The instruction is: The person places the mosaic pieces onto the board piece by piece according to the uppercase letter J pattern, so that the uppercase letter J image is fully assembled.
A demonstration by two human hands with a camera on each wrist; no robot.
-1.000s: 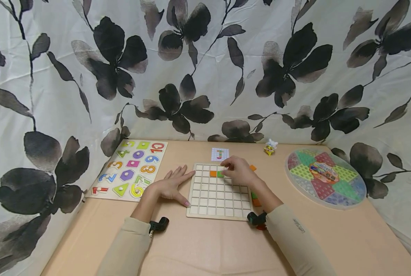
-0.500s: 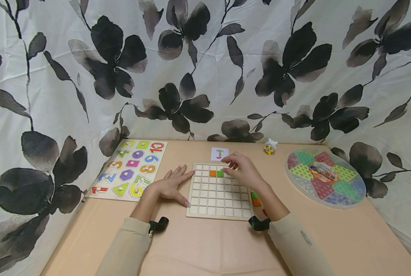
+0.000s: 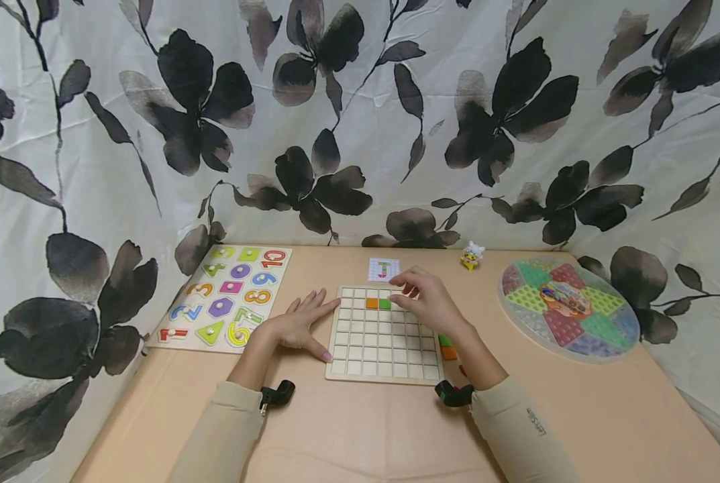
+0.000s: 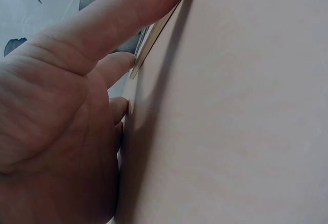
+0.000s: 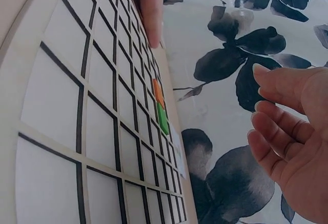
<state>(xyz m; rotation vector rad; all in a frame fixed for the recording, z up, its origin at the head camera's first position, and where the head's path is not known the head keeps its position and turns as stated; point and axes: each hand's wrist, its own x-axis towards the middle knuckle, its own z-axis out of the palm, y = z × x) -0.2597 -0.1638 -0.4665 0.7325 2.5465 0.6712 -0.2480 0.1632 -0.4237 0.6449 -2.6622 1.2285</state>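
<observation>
A square white board ruled into a grid lies in the middle of the table. Side by side in its second row are an orange tile and a green tile. My left hand is spread flat at the board's left side, with thumb and forefinger touching its edge. Over the board's upper right hovers my right hand, close to the green tile. The right wrist view shows this right hand with loosely bent fingers apart and nothing between them.
Loose green and orange tiles lie beside the board's right edge, partly behind my right arm. A patterned card lies behind the board. There are also a number puzzle, a small toy figure and a round patterned board.
My right hand has drawn slightly right and away from the green tile, uncovering it. The left hand has stayed at the board's edge.
</observation>
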